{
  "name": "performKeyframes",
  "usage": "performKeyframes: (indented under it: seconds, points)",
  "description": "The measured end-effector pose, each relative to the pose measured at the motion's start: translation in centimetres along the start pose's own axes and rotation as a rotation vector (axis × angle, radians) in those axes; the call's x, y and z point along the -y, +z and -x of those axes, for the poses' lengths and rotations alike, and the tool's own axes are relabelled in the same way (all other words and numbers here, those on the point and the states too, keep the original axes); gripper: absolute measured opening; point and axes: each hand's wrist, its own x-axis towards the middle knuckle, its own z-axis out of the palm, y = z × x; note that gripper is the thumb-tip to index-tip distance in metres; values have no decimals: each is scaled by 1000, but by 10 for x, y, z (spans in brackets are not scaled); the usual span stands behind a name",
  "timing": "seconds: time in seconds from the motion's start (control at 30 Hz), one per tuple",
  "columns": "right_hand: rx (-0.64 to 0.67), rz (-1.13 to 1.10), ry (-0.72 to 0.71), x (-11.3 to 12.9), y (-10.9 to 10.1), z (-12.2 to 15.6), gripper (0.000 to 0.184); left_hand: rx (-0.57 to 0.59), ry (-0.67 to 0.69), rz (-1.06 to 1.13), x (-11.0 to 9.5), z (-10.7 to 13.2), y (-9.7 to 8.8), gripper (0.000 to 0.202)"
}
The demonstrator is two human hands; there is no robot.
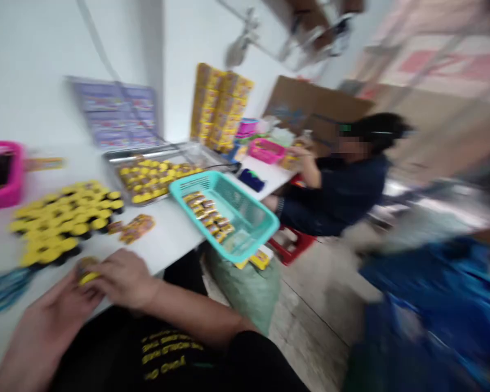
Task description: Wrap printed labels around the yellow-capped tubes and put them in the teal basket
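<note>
My left hand [61, 307] and my right hand [124, 279] meet at the table's front edge. Between their fingers is a small round container [89, 270] with a yellow edge and a darker, brownish top; motion blur hides its details. Both hands are closed on it, the right from above and the left from below. Just beyond them stands a cluster of small round black containers with yellow lids [65, 218], packed close together. Printed yellow-orange sticker pieces [136, 228] lie on the table right of that cluster. Thin bluish strips [6, 288] are at the far left.
A metal tray [114, 158] holds many similar yellow round pieces. A turquoise basket [245, 204] with wrapped pieces juts over the table edge above a green sack [249, 288]. A pink bin [18, 174] stands left, yellow boxes [220, 106] behind. A seated person [343, 179] works at right.
</note>
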Motion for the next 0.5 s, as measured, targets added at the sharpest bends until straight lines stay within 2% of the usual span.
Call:
performKeyframes:
  seconds: [0.07,0.13,0.2,0.27,0.37,0.5]
  points:
    - [-79,-122,-77,4,0,8,24,-61,13,80,-14,24,-22,30]
    - [-126,-288,-112,4,1,9,25,-63,-9,137,-20,37,-30,18]
    - [-182,-442,-118,3,4,5,25,-51,13,198,-22,36,-32,5]
    - [-197,-521,-102,4,6,2,22,-67,20,237,-20,31,-35,6]
    - [-199,-505,-145,7,5,2,22,-53,33,274,-12,30,-39,8]
    - [-248,-325,-289,4,5,4,24,-4,34,276,-7,32,-42,9]
